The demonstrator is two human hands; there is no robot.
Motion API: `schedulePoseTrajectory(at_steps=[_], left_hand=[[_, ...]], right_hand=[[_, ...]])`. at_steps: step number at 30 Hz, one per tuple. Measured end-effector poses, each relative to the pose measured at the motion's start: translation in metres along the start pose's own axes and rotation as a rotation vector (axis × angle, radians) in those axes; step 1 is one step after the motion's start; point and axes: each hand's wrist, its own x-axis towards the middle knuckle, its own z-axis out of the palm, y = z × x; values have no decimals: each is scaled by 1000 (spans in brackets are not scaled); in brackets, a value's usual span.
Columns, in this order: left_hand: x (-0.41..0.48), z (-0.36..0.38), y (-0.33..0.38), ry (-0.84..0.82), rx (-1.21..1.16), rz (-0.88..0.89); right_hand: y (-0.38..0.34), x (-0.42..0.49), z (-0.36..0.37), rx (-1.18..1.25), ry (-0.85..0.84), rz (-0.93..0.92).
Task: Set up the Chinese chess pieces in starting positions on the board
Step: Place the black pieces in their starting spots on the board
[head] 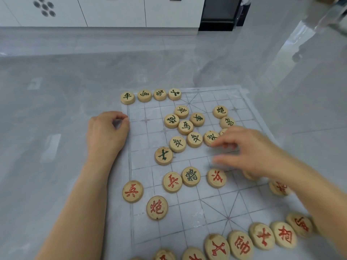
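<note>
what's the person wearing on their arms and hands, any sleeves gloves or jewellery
No sleeve shows anywhere up to the frame's edge. The left hand and the right hand are both bare, with no gloves. No watch, bracelet or ring is visible on either, though the right hand is blurred, so a thin ring there could be missed.

Pale wooden pieces [163, 155], translucent plastic board [206, 199], glossy grey marbled floor [56, 72]

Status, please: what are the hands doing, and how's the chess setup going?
Left hand curled at board edge. Right hand open, over loose green pieces. Far row: four set; rest scattered.
</note>
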Motion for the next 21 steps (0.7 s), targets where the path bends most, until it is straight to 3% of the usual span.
schedulePoseTrajectory(at_steps=[3,9,13,16,21], left_hand=[[0,0,0,2,11,-4],[0,0,1,7,12,-9],[1,1,-1,2,7,-3],[0,0,-1,1,-9,4],[-1,-1,0,-1,5,4]], right_hand=[[-22,-9,31,-121,-171,-157],[-25,0,39,-303,-32,-367],[-14,51,8,-76,144,-146],[6,106,-6,-93,295,26],[10,167,4,-221,229,68]])
